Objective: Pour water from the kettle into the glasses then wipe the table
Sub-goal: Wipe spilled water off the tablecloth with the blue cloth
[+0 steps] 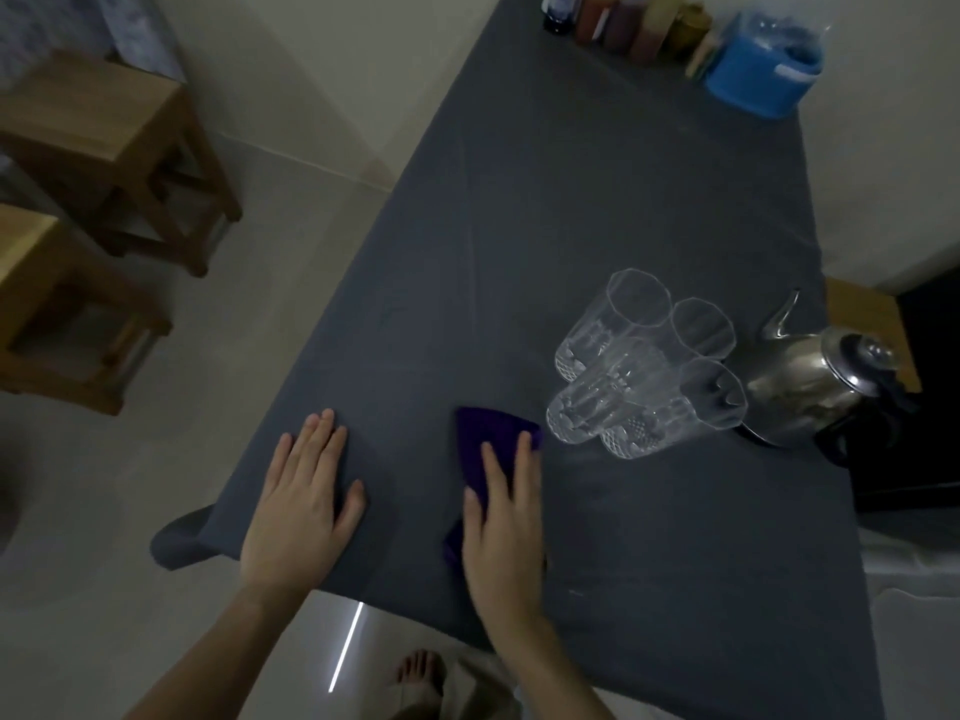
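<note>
A purple cloth (480,433) lies flat on the dark grey tablecloth (571,226) near the front edge. My right hand (504,517) presses down on the cloth with fingers spread flat. My left hand (304,504) rests palm down on the tablecloth by the front left corner, holding nothing. Three clear faceted glasses (644,366) stand bunched together just right of the cloth. A shiny metal kettle (810,381) with a black handle sits behind them at the table's right edge, spout pointing away from me.
A blue plastic container (753,75) and a row of bottles (628,23) stand at the table's far end. Two wooden stools (104,148) are on the floor to the left. A dark cabinet (924,397) is to the right of the table.
</note>
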### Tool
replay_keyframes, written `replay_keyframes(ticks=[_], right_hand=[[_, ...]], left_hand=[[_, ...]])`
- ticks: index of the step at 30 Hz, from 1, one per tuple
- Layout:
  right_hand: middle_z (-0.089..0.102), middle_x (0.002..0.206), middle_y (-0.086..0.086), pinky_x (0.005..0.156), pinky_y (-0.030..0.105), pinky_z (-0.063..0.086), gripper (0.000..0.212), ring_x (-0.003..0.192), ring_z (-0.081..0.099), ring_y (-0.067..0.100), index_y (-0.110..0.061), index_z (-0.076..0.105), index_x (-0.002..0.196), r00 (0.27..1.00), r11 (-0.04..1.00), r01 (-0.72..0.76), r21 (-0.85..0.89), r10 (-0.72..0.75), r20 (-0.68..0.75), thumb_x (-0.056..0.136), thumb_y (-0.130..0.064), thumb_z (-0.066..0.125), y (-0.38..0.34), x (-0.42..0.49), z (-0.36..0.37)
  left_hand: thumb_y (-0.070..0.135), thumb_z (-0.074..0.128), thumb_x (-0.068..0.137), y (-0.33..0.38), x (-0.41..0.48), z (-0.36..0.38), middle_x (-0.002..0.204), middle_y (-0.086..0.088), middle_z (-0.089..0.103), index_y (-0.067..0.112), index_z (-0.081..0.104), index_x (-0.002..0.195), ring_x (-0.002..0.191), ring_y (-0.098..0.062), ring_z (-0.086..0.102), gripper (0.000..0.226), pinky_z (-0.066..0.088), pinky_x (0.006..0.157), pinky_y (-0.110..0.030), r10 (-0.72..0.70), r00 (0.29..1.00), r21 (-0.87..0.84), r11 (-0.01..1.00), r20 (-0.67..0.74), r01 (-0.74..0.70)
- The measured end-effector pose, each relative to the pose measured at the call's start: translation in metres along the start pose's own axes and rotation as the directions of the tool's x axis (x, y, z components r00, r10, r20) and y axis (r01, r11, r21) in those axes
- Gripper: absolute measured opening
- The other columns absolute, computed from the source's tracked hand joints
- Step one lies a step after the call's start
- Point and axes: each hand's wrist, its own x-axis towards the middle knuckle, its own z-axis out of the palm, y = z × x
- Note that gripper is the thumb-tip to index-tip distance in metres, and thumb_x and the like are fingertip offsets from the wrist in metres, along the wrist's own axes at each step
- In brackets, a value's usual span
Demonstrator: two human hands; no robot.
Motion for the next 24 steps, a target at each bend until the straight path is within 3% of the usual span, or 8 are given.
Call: replay_keyframes(ticks=[2, 5, 10, 12, 15, 18, 20, 24], right_hand=[[0.017, 0.163, 0.006, 0.116, 0.038, 0.027, 0.05, 0.148, 0.018, 0.028, -0.024, 0.045, 0.144, 0.978, 0.978, 0.196, -0.076, -0.189, 0.089, 0.095, -0.034, 0.04, -0.01, 0.002, 0.006], [0.03, 0.159, 0.003, 0.111, 0.04, 0.04, 0.052, 0.144, 0.031, 0.028, -0.022, 0.051, 0.14, 0.867, 0.868, 0.479, -0.132, -0.442, 0.231, 0.088, -0.024, 0.054, -0.005, -0.001, 0.004], [0.025, 0.161, -0.002, 0.113, 0.032, 0.036, 0.051, 0.147, 0.023, 0.018, -0.024, 0.05, 0.139, 0.706, 0.738, 0.671, -0.07, -0.607, 0.366, 0.088, -0.017, 0.049, 0.049, -0.01, -0.03], [0.022, 0.162, -0.003, 0.115, 0.031, 0.034, 0.058, 0.148, 0.022, 0.017, -0.023, 0.05, 0.139, 0.711, 0.748, 0.661, -0.062, -0.598, 0.369, 0.083, -0.012, 0.059, 0.085, -0.018, -0.054], [0.018, 0.163, -0.005, 0.118, 0.027, 0.023, 0.064, 0.149, 0.02, 0.017, -0.026, 0.046, 0.142, 0.811, 0.848, 0.527, -0.066, -0.478, 0.338, 0.082, -0.011, 0.064, 0.142, -0.033, -0.097], [0.017, 0.163, -0.003, 0.117, 0.03, 0.024, 0.045, 0.148, 0.024, 0.02, -0.03, 0.041, 0.144, 0.888, 0.911, 0.394, -0.123, -0.342, 0.308, 0.1, -0.037, 0.038, 0.191, -0.047, -0.134], [0.017, 0.163, 0.0, 0.114, 0.039, 0.027, 0.05, 0.147, 0.026, 0.022, -0.027, 0.041, 0.145, 0.92, 0.931, 0.323, -0.168, -0.267, 0.288, 0.101, -0.044, 0.025, 0.216, -0.057, -0.147], [0.017, 0.163, 0.002, 0.112, 0.041, 0.03, 0.051, 0.143, 0.033, 0.026, -0.021, 0.046, 0.144, 0.965, 0.961, 0.201, -0.188, -0.162, 0.206, 0.1, -0.043, 0.03, 0.228, -0.071, -0.147]], left_hand=[[0.046, 0.031, 0.094, 0.0, 0.0, 0.0, 0.155, -0.011, 0.028, 0.007, 0.033, 0.145, 0.145, -0.019, 0.018, 0.064, -0.009, 0.119, -0.027, -0.003, 1.0, -0.006, 1.0, -0.005, 0.003], [0.048, 0.03, 0.094, 0.0, 0.0, 0.001, 0.155, -0.01, 0.027, 0.008, 0.031, 0.146, 0.145, -0.019, 0.018, 0.065, -0.009, 0.119, -0.027, 0.0, 1.0, -0.001, 1.0, -0.008, 0.0], [0.047, 0.03, 0.094, 0.001, -0.002, 0.0, 0.156, -0.009, 0.026, 0.008, 0.032, 0.145, 0.146, -0.019, 0.017, 0.064, -0.003, 0.12, -0.031, 0.008, 1.0, -0.006, 1.0, -0.021, -0.008], [0.046, 0.03, 0.094, 0.001, -0.002, -0.001, 0.156, -0.01, 0.027, 0.007, 0.033, 0.145, 0.146, -0.02, 0.018, 0.063, -0.002, 0.12, -0.032, 0.007, 1.0, -0.009, 1.0, -0.024, -0.007], [0.047, 0.028, 0.095, 0.001, -0.002, -0.001, 0.156, -0.01, 0.026, 0.008, 0.032, 0.145, 0.146, -0.02, 0.016, 0.064, -0.003, 0.12, -0.031, 0.004, 1.0, 0.009, 1.0, -0.018, -0.003], [0.049, 0.027, 0.095, 0.002, -0.003, 0.0, 0.157, -0.009, 0.024, 0.011, 0.028, 0.147, 0.147, -0.019, 0.014, 0.065, -0.005, 0.12, -0.031, -0.011, 1.0, 0.01, 1.0, -0.012, 0.011], [0.048, 0.028, 0.095, 0.003, -0.003, -0.001, 0.157, -0.009, 0.023, 0.011, 0.027, 0.147, 0.147, -0.019, 0.013, 0.064, -0.008, 0.119, -0.028, -0.01, 1.0, 0.012, 1.0, -0.015, 0.011], [0.044, 0.032, 0.093, 0.003, -0.002, -0.001, 0.155, -0.011, 0.027, 0.007, 0.032, 0.144, 0.146, -0.021, 0.016, 0.063, -0.008, 0.119, -0.027, 0.0, 1.0, 0.007, 1.0, -0.014, 0.0]])
